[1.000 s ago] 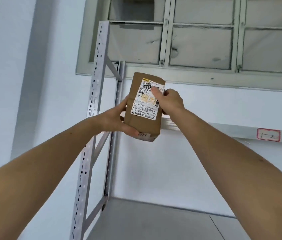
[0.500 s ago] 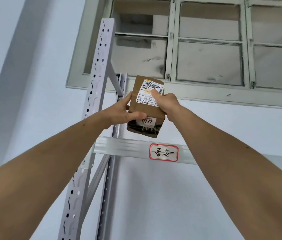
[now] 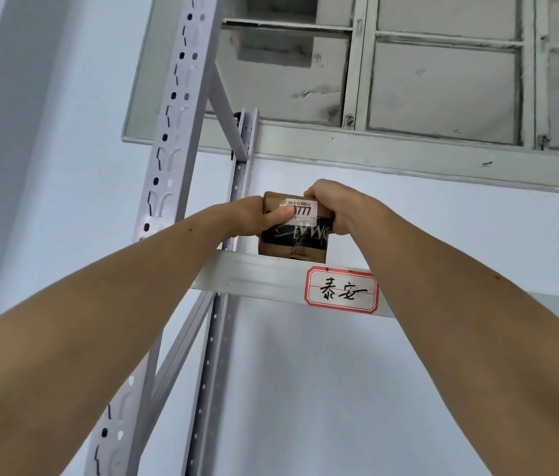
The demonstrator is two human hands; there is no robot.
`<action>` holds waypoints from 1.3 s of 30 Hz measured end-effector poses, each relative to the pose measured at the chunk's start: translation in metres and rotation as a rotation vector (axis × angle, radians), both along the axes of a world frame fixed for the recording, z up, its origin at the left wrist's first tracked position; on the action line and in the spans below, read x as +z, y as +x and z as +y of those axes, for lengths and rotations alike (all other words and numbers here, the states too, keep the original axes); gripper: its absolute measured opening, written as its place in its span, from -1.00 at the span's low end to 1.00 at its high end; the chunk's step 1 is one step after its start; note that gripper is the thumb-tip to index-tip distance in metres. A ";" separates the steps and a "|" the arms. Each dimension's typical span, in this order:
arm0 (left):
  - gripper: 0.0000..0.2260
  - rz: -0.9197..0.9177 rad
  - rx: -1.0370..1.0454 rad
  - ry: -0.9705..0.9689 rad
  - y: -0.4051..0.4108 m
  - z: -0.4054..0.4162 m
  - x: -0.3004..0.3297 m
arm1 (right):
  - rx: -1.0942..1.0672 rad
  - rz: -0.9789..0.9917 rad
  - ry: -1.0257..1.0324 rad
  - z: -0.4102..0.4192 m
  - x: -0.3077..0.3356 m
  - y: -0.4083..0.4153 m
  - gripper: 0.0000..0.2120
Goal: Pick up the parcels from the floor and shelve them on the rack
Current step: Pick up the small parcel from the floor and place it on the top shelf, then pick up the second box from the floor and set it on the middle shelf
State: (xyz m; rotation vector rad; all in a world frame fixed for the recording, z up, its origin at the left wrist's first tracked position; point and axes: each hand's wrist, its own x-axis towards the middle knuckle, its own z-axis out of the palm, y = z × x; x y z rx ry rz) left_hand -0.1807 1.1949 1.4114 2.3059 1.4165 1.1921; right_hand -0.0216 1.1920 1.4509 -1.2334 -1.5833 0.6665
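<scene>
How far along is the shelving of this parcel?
Done: the parcel is off the floor, up at the rack's top shelf beam. In hand: left hand and right hand both grip it, its bottom hidden behind the beam. Left: letting go.

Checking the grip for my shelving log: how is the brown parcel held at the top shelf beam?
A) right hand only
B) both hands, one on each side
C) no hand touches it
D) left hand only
B: the left hand and right hand clasp opposite sides of the parcel.
</scene>
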 end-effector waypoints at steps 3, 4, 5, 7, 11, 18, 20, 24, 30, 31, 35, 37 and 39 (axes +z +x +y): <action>-0.45 0.022 0.109 -0.028 0.001 0.000 -0.003 | -0.009 -0.015 0.002 0.004 -0.006 -0.001 -0.82; -0.43 0.036 0.134 -0.026 0.000 0.000 -0.003 | -0.018 -0.016 0.010 0.004 -0.007 0.000 -0.81; -0.43 0.061 0.147 -0.018 0.000 0.000 -0.003 | -0.022 -0.017 0.011 0.004 -0.008 0.001 -0.78; -0.46 0.151 0.194 -0.008 -0.002 -0.006 -0.002 | -0.029 -0.055 0.009 0.000 -0.010 0.003 -0.66; -0.41 0.314 0.357 0.057 -0.002 -0.030 -0.001 | -0.226 -0.263 0.156 -0.025 -0.018 0.010 -0.44; -0.53 0.397 0.555 0.335 -0.004 -0.089 -0.016 | -0.581 -0.615 0.564 -0.087 -0.067 0.015 -0.66; -0.60 0.410 0.596 0.467 0.002 -0.113 -0.033 | -0.632 -0.635 0.742 -0.108 -0.093 0.011 -0.66; -0.62 0.366 0.600 0.716 0.017 -0.151 -0.087 | -0.708 -0.591 1.037 -0.130 -0.155 0.016 -0.61; -0.61 0.283 0.424 0.811 0.039 -0.148 -0.191 | -0.817 -0.611 1.082 -0.139 -0.250 0.049 -0.54; -0.62 0.278 0.387 0.812 0.046 -0.144 -0.209 | -0.826 -0.631 1.083 -0.139 -0.265 0.057 -0.54; -0.68 0.238 0.228 0.744 0.084 -0.131 -0.285 | -0.766 -0.664 1.001 -0.145 -0.333 0.096 -0.58; -0.68 0.269 0.168 0.650 0.110 -0.127 -0.327 | -0.735 -0.685 0.902 -0.150 -0.372 0.122 -0.60; -0.65 0.327 0.102 0.493 0.136 -0.127 -0.363 | -0.699 -0.724 0.767 -0.156 -0.413 0.147 -0.59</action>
